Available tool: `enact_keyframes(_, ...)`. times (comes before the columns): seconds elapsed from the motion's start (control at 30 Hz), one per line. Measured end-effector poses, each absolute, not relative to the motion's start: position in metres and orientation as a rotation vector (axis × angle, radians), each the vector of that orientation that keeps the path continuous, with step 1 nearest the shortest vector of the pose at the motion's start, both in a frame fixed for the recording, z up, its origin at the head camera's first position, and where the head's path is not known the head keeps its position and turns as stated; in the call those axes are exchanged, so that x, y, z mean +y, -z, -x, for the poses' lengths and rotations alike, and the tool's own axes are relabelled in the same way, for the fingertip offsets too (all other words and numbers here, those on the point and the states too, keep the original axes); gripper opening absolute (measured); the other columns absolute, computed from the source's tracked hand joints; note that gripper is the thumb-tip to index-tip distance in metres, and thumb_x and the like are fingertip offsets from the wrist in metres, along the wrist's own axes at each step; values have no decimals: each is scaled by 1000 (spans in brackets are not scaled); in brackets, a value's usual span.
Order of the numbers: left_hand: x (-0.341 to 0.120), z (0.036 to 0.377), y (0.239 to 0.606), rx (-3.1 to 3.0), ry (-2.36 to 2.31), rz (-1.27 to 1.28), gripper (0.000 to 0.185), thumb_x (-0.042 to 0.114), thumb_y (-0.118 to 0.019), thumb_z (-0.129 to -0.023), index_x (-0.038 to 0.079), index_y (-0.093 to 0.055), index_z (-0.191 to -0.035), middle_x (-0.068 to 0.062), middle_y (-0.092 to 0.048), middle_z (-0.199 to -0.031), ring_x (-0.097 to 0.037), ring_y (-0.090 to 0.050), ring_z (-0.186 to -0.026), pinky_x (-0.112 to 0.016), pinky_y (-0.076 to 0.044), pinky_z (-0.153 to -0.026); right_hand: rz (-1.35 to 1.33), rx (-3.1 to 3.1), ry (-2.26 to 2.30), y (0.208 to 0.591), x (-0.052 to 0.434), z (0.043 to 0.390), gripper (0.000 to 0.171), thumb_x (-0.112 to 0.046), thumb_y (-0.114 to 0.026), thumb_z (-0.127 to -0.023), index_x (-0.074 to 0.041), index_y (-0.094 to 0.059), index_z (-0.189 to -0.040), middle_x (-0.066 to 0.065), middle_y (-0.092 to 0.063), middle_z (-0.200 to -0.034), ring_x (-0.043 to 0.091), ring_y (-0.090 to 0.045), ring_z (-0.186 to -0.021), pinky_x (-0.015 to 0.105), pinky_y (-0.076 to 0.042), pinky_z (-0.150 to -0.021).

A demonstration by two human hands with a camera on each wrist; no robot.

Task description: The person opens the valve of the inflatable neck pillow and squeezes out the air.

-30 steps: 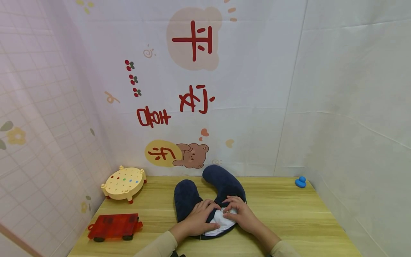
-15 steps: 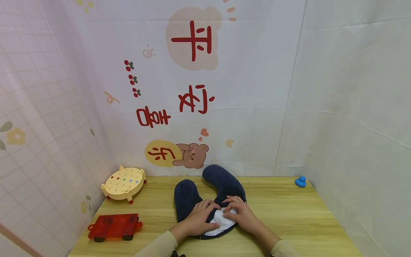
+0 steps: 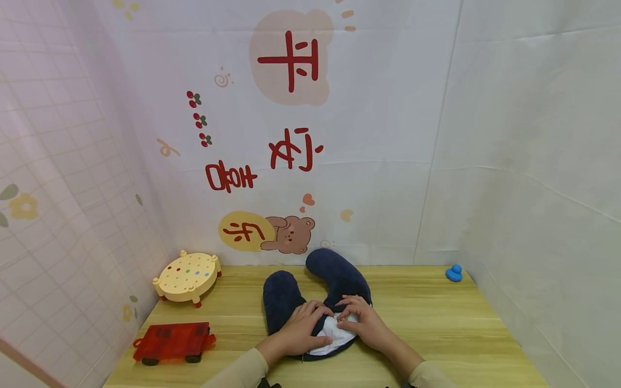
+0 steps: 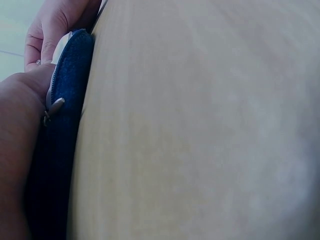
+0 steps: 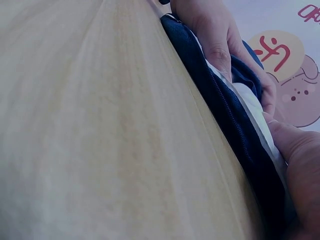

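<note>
A dark blue U-shaped neck pillow [image 3: 310,293] lies on the wooden surface [image 3: 436,323], near its front edge and about the middle. Its cover is open at the near side, where white inner filling [image 3: 335,334] shows. The left hand [image 3: 298,331] rests on the pillow's left arm, fingers curled over the edge of the cover. The right hand [image 3: 364,323] pinches the cover beside the filling. A metal zipper pull [image 4: 52,110] shows by the left wrist. At far left stand a yellow round toy table [image 3: 188,276] and a red toy car [image 3: 172,342]; a small blue object [image 3: 454,274] sits far right.
</note>
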State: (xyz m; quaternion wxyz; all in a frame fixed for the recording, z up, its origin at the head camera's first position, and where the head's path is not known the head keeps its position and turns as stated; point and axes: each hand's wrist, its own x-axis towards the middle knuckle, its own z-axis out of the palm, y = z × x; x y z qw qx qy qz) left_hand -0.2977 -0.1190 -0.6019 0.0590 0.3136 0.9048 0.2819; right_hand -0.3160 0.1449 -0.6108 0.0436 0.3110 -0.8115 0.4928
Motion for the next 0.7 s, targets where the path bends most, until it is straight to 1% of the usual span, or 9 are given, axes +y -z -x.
enact_keyframes(0.13,-119,297,603,2742,-856,-951,53,63,-69,-104,39,-56,-149,9,-43,-155,-22,-45,-142,-62,-33,-122,-950,-2501,-1496,616,148,320,13,-5,-88,-91,-15,-80,-95,11,-73,-132,51,-51,-145,82,-22,-120)
enact_keyframes(0.27,-119,296,602,2741,-857,-950,53,63,-70,-104,39,-56,-149,9,-43,-155,-22,-45,-141,-62,-33,-122,-967,-2501,-1518,620,151,324,13,-12,-89,-92,-21,-80,-96,6,-74,-133,48,-51,-146,80,-20,-122)
enact_keyframes(0.57,-119,297,602,2749,-845,-953,53,64,-70,-104,40,-56,-149,9,-43,-156,-22,-45,-143,-62,-33,-122,-984,-2508,-1501,618,151,324,12,-18,-89,-93,-26,-80,-95,3,-74,-134,46,-51,-146,79,-19,-123)
enact_keyframes(0.7,-120,296,602,2749,-844,-963,53,64,-69,-104,40,-56,-149,9,-43,-155,-23,-45,-142,-62,-34,-122,-980,-2514,-1504,618,151,324,12,-19,-89,-93,-26,-80,-95,3,-73,-134,46,-51,-147,79,-19,-123)
